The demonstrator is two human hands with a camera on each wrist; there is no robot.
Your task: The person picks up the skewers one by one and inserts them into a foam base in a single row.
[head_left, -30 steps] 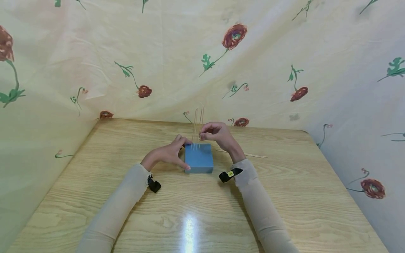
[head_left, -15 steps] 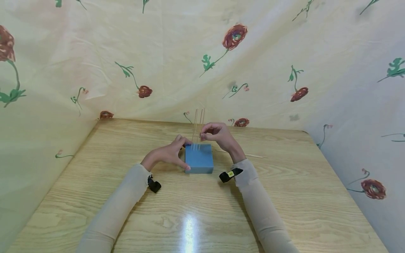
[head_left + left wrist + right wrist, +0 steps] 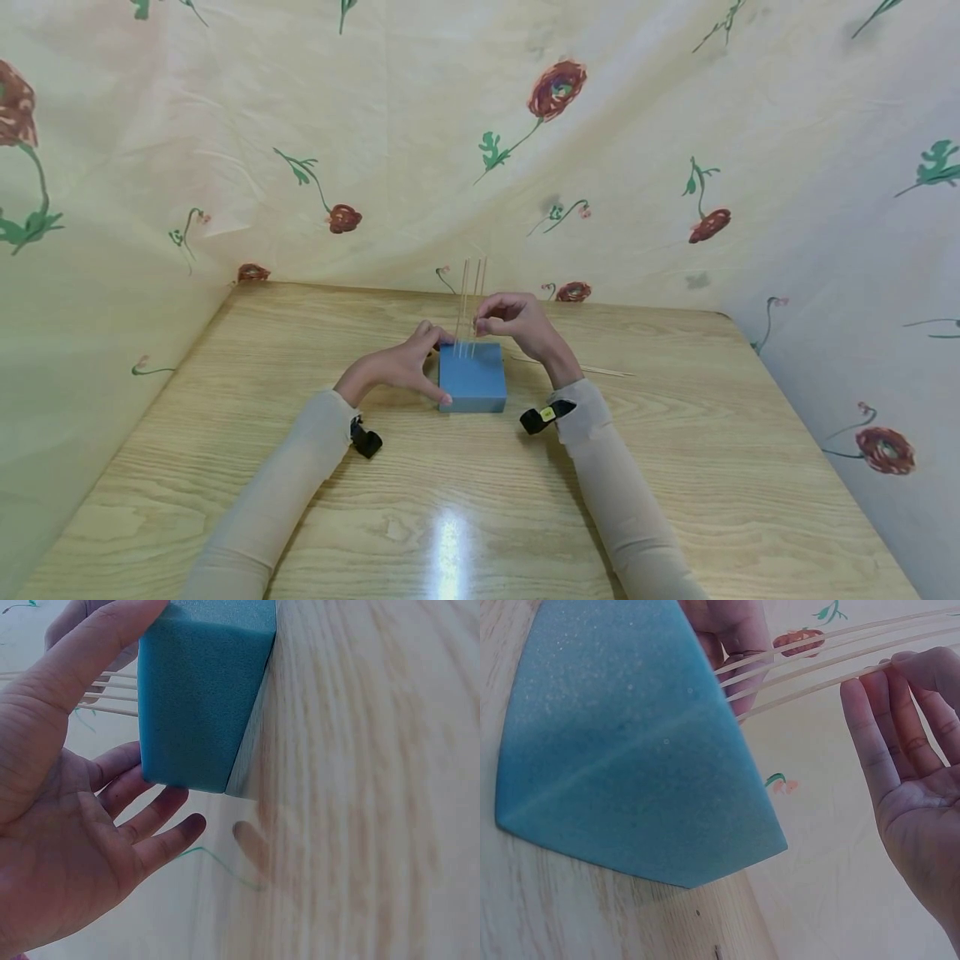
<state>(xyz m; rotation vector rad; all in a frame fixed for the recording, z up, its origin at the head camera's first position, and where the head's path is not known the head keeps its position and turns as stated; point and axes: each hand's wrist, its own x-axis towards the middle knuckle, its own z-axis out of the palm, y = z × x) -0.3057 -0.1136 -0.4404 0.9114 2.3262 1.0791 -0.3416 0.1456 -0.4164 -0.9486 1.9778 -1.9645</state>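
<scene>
Across the frame spreads a wood-grained tabletop [image 3: 750, 467], a streak of light shining near its front, with pale cloth [image 3: 420, 100] printed with red flowers hanging behind and on both sides. Towards the middle of it, nearer the far edge, sits a blue block [image 3: 472, 379] with 4 thin sticks [image 3: 461, 304] standing up from its far part. The tabletop's far edge runs close behind the hands; wide stretches of wood lie left, right and in front, and thin loose sticks [image 3: 607, 370] lie to the right, partly behind the wrist. The left hand [image 3: 402, 364] grips the block's left side, thumb at the near corner, fingers at the far one. The left wrist view alone shows its little finger reaching off the block. The right hand [image 3: 521, 325] pinches 1 standing stick [image 3: 802, 695] between thumb and fingertips, a hold plainest in the right wrist view.
</scene>
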